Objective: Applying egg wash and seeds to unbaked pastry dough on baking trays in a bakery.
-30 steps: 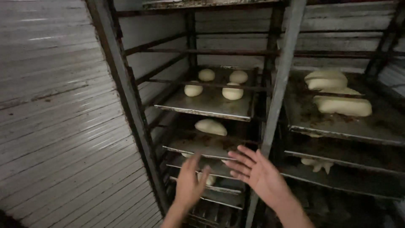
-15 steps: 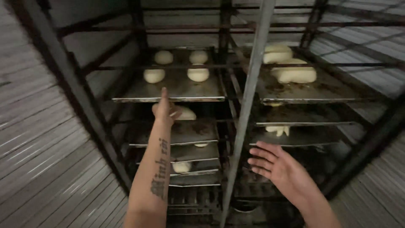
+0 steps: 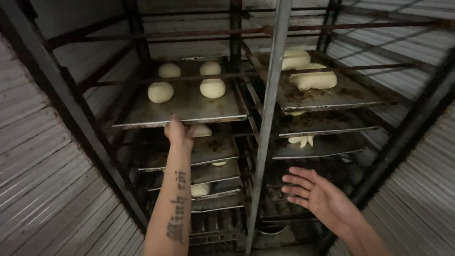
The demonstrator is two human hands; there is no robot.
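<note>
Metal tray (image 3: 189,106) bearing four round dough balls (image 3: 160,92) is gripped at its front edge by the left hand (image 3: 178,132), while below and right of that tray the right hand (image 3: 316,194) hovers wide open, holding nothing.

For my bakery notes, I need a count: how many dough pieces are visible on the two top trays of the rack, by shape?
Round dough balls: 4
Long dough loaves: 2
Total: 6

Left arm stretched up and forward, tattooed forearm facing camera, left hand (image 3: 179,132) raised, fingers curled at the top of reach — grip unclear from here. Right hand (image 3: 318,195) low on right, palm up, fingers spread and loose — holding nothing, wrist angled inward.
</note>
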